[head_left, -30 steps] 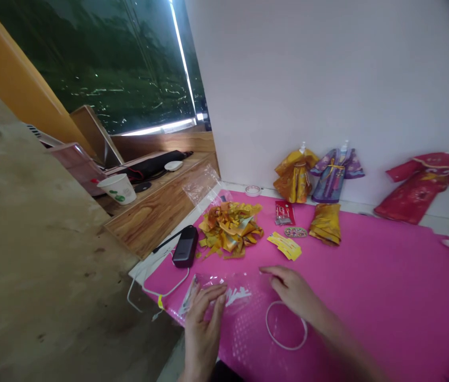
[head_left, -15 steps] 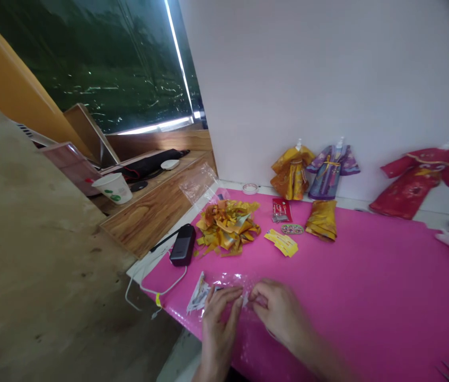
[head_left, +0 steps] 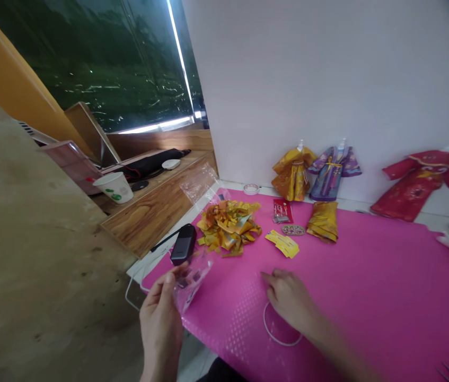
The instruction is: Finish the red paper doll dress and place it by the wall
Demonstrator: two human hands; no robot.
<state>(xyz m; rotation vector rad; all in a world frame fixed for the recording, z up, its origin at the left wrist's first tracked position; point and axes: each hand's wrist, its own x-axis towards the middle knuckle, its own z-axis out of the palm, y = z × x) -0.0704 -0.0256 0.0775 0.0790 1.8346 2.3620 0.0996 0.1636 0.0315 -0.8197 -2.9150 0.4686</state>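
My left hand [head_left: 164, 302] pinches a clear plastic bag [head_left: 192, 284] between thumb and fingers, raised at the mat's left edge. Small dark and pale pieces show through the film, too small to name. My right hand [head_left: 288, 294] is low over the pink mat [head_left: 351, 297], index finger stretched forward and nothing visible in it. By its wrist is a thin white loop [head_left: 282, 339], like a bangle. Beyond the hands are a heap of crumpled golden fabric scraps [head_left: 230, 228] and some yellow printed cards [head_left: 282, 244].
A black power bank [head_left: 183, 244] with a white cable lies at left. Toward the wall are a red packet [head_left: 282, 210], a patterned oval piece [head_left: 293, 229] and a folded golden bundle [head_left: 323, 222]. Small gold [head_left: 295, 172], purple [head_left: 333, 172] and red [head_left: 423, 183] garments hang there. A paper cup [head_left: 113, 187] stands left.
My left hand has lifted the clear bag off the mat and moved left with it. The white printed piece beside it has left the mat. My right hand has moved slightly right, apart from the bag.
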